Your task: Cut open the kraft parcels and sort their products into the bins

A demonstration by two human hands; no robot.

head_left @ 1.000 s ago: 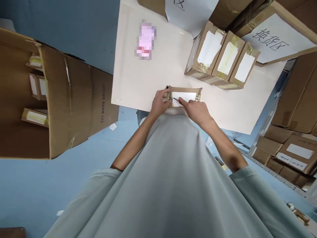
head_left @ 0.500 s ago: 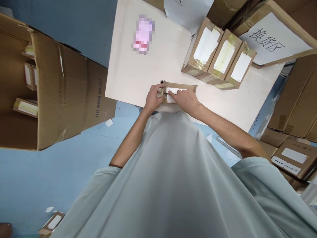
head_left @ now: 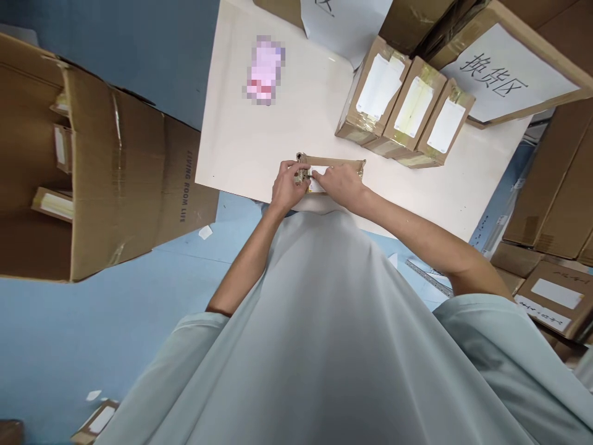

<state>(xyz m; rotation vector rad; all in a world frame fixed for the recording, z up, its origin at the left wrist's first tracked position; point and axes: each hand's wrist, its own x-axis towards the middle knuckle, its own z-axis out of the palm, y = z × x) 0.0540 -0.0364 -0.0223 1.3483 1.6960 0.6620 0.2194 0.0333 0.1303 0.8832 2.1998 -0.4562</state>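
A small cardboard box (head_left: 333, 162) with a white label (head_left: 317, 186) and shiny tape at its left end lies near the front edge of the white table (head_left: 259, 145). My left hand (head_left: 284, 188) grips that taped left end, fingers and thumb bent around the corner. Over the box's right half lies my right hand (head_left: 343, 183). Its fingers are closed, with the tips at the label's left edge beside the left fingertips. Anything pinched in them is too small to make out.
Three taped, labelled boxes (head_left: 405, 105) stand in a row at the back right of the table. Behind them is a carton with a handwritten sign (head_left: 498, 77). A pixelated pink item (head_left: 265, 69) lies at the back left. An open large carton (head_left: 134, 179) stands left of the table.
The view has shifted slightly. My right fingertips have moved a little on the label, near its left edge, while my left hand keeps its grip on the box end.
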